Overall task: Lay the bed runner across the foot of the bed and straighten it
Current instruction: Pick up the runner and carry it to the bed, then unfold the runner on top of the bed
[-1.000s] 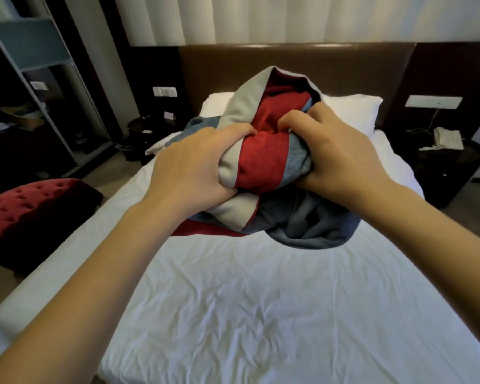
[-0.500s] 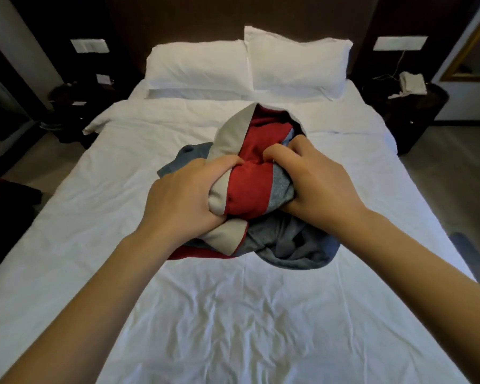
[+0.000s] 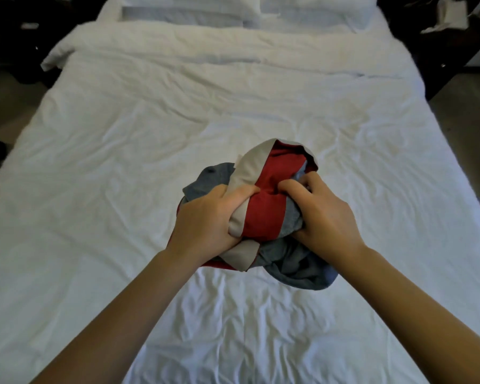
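The bed runner is a bunched ball of red, beige and blue-grey cloth over the middle of the white bed. My left hand grips its left side, fingers curled into the beige and red folds. My right hand grips its right side, fingertips dug into the red and grey cloth. A grey-blue loop hangs down below my right hand. Whether the bundle touches the duvet I cannot tell.
White pillows lie at the head of the bed along the top edge. A dark bedside table with a pale object on it stands at the top right. Dark floor and furniture flank the bed on the left.
The bundle and both hands have come lower and nearer over the bed. My view has tilted down, so the headboard and curtains are out of frame. Both grips are unchanged.
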Tool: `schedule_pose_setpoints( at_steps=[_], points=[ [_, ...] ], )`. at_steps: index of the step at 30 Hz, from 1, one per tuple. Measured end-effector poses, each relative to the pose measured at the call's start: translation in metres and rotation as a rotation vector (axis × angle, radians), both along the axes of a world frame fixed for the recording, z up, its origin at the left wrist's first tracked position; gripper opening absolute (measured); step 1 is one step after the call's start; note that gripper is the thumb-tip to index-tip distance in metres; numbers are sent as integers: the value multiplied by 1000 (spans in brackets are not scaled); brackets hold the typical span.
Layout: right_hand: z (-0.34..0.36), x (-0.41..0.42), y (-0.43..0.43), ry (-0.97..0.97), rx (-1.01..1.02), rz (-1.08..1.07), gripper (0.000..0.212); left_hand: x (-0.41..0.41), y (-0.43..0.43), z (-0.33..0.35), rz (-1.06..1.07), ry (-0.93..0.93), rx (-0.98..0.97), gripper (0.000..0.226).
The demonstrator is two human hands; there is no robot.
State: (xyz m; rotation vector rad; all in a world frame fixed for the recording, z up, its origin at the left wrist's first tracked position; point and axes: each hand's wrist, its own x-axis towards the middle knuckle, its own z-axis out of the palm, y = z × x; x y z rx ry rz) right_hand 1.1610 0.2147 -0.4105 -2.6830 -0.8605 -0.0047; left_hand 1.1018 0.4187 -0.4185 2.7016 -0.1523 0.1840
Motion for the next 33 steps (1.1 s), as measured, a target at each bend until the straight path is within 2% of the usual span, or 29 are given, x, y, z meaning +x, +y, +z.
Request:
schedule_pose_setpoints(
  at_steps=[12,15,20,23,33],
  points=[
    [-144,17,16,136,-46,5,48,11,11,-150,49,151,-63,69],
    [-178,25,18,167,-110,0,50,17,13,-184,71,186,-38,73],
    [-229,26,18,245,-270,42,57,17,11,-236,71,356,-3,80],
    [-242,31,18,235,-247,20,60,23,11,-249,93,324,-23,82],
    [-251,28,11,191,-357,68,74,22,4,-257,89,327,26,92]
  ],
)
